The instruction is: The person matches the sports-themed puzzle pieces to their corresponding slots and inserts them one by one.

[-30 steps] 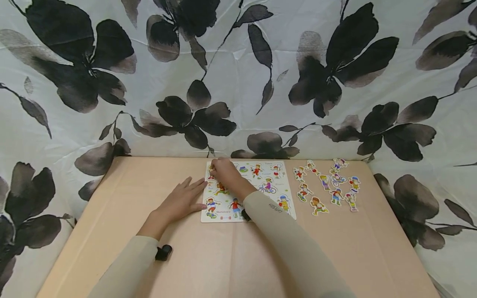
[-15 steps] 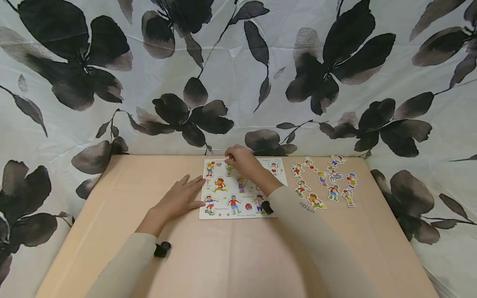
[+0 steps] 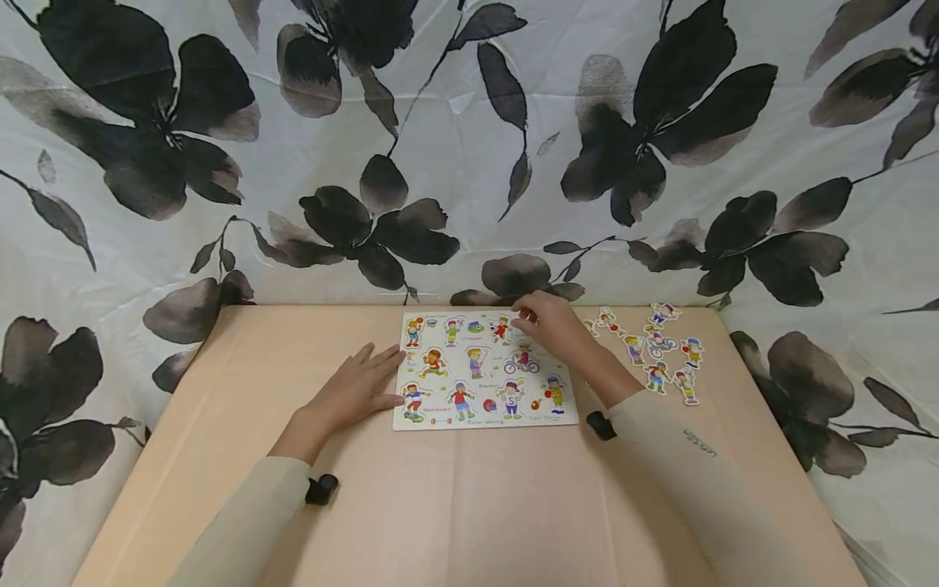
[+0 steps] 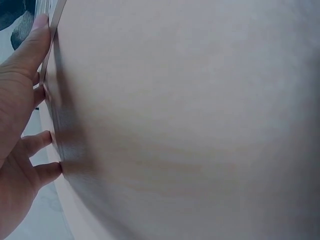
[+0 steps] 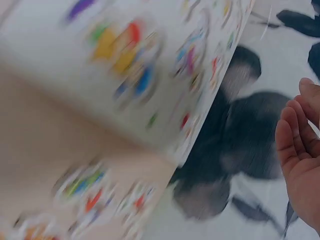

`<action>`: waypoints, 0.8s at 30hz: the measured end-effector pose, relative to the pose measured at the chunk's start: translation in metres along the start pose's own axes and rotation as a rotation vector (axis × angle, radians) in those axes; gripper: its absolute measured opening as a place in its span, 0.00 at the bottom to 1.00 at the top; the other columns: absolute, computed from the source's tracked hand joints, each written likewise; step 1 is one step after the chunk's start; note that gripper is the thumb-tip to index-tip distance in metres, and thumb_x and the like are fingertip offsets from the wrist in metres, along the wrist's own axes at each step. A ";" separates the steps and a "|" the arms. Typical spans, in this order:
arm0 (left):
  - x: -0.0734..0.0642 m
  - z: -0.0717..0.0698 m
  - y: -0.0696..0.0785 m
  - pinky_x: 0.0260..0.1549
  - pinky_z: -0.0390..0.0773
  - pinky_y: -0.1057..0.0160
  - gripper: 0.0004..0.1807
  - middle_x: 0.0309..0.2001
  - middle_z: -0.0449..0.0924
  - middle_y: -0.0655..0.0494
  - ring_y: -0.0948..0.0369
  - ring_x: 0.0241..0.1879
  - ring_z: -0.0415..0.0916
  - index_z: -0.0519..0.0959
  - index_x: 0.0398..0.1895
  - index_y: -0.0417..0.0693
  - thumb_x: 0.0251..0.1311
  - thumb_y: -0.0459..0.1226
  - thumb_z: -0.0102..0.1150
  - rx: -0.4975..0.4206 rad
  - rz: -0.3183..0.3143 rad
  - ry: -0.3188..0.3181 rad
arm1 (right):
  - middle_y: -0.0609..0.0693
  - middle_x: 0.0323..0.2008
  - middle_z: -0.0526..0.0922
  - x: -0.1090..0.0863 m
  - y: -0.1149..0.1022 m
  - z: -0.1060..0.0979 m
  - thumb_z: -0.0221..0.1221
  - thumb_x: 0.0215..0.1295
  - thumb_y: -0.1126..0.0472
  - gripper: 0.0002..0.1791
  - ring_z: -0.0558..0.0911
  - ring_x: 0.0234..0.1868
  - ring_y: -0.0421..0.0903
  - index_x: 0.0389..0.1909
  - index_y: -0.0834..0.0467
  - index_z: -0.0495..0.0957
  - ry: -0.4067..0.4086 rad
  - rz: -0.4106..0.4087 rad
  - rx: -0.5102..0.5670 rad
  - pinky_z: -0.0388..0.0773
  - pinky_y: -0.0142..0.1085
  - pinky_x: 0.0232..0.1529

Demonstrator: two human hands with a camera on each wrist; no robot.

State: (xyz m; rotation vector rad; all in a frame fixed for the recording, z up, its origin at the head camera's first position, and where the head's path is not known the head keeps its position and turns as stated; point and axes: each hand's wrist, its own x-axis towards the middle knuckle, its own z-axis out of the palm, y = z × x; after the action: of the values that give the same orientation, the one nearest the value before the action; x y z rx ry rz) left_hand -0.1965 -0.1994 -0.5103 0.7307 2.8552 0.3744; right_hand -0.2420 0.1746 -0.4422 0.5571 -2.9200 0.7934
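Note:
A white puzzle board (image 3: 447, 416) printed with children playing sports lies on the table. My left hand (image 3: 355, 387) rests at its left side, fingers straight, fingertips touching the edge. In the left wrist view my left hand (image 4: 20, 110) shows its thumb and fingertips along that edge. My right hand (image 3: 550, 326) is above the board's upper right corner, fingers loosely bent, with nothing seen in it. It appears at the far right of the right wrist view, where the hand (image 5: 302, 155) also looks empty and the board (image 5: 45, 45) is blurred.
Several loose cut-out figures (image 3: 660, 344) lie on the table right of the board, some hidden by my right hand and forearm. The beige table (image 3: 411, 505) ends at a cloth (image 3: 499, 163) with dark flowers behind it.
My right hand has moved right, from the board's upper left corner to its upper right corner, uncovering the printed figures. The left hand stays at the board's left edge.

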 end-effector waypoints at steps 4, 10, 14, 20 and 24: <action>0.000 0.001 0.000 0.72 0.57 0.27 0.48 0.82 0.56 0.52 0.33 0.79 0.49 0.61 0.81 0.51 0.64 0.62 0.62 0.005 0.006 0.004 | 0.52 0.41 0.83 -0.019 0.024 -0.013 0.66 0.71 0.56 0.14 0.81 0.42 0.49 0.53 0.59 0.84 0.002 0.068 -0.011 0.83 0.41 0.42; -0.001 0.001 0.000 0.72 0.56 0.27 0.47 0.82 0.56 0.53 0.33 0.80 0.48 0.61 0.81 0.51 0.64 0.62 0.63 0.001 0.008 0.009 | 0.54 0.42 0.83 -0.048 0.050 -0.031 0.65 0.72 0.57 0.16 0.81 0.43 0.51 0.55 0.60 0.82 0.012 0.136 -0.035 0.82 0.43 0.43; -0.002 0.001 0.000 0.72 0.56 0.27 0.47 0.82 0.56 0.53 0.34 0.80 0.48 0.61 0.81 0.51 0.64 0.62 0.63 -0.001 0.009 0.006 | 0.54 0.43 0.84 -0.066 0.064 -0.043 0.64 0.72 0.56 0.16 0.80 0.43 0.51 0.55 0.59 0.83 0.018 0.184 -0.050 0.81 0.44 0.43; -0.001 0.001 0.000 0.72 0.56 0.27 0.48 0.82 0.56 0.52 0.33 0.80 0.48 0.60 0.81 0.51 0.64 0.62 0.62 -0.001 0.009 0.006 | 0.55 0.41 0.84 -0.088 0.089 -0.061 0.67 0.69 0.59 0.15 0.82 0.40 0.52 0.52 0.62 0.84 0.070 0.137 -0.087 0.82 0.46 0.41; -0.001 0.002 0.000 0.72 0.56 0.27 0.48 0.82 0.56 0.52 0.33 0.80 0.48 0.60 0.81 0.52 0.64 0.63 0.62 -0.004 0.015 0.009 | 0.54 0.38 0.85 -0.106 0.108 -0.071 0.68 0.68 0.61 0.13 0.83 0.38 0.50 0.50 0.62 0.85 0.113 0.096 -0.121 0.81 0.44 0.38</action>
State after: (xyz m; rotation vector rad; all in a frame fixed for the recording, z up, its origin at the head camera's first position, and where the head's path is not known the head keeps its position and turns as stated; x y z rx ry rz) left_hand -0.1957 -0.1996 -0.5125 0.7524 2.8584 0.3860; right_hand -0.1841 0.3310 -0.4487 0.3529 -2.8843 0.6288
